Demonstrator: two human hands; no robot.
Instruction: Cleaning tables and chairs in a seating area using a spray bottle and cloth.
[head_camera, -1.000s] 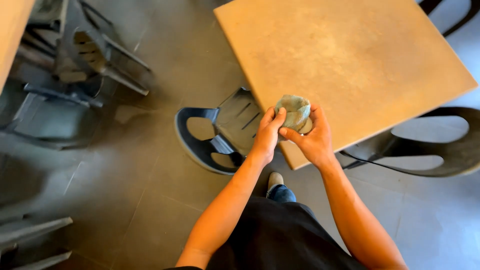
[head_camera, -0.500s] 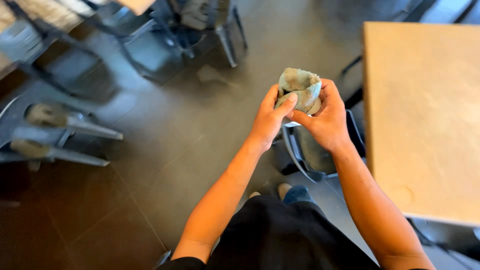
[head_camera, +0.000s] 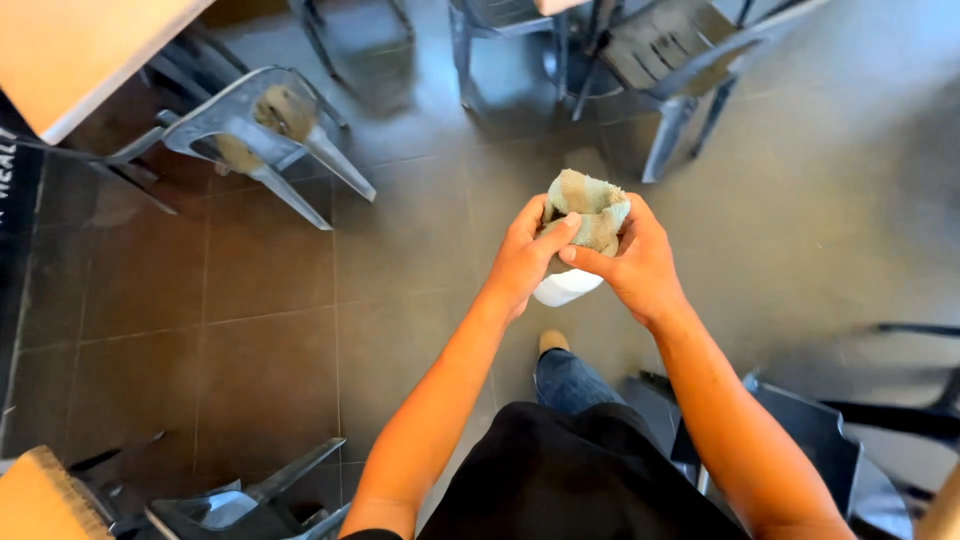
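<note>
— Head view, starting nearest: what shows at the bottom?

— A black top and two bare forearms reaching away from the body. Below them, a blue-jeaned leg (head_camera: 570, 380) and a tan shoe (head_camera: 553, 342) on the dark tiled floor (head_camera: 260, 300). A dark chair (head_camera: 800, 440) sits near right, and another grey chair (head_camera: 250, 500) lies near left beside a light wooden corner.

— And the hands?

— Both meet in the middle. The left hand (head_camera: 525, 260) has its fingers curled onto the left side of a bunched grey-green cloth (head_camera: 590, 215), thumb pressed across its front. The right hand (head_camera: 640, 265) is clamped on the cloth's right side, thumb pointing left beneath it. Something white and rounded (head_camera: 567, 288) peeks out under the cloth, between the two hands; I can't tell what it is.

— So the cloth is off any surface?

— Yes, held up in the air above the floor.

— Farther out?

— A grey plastic chair (head_camera: 265, 135) lies tilted at far left, next to the corner of a light wooden table (head_camera: 80, 50). More grey chairs (head_camera: 660, 50) stand at the far middle and right.
</note>
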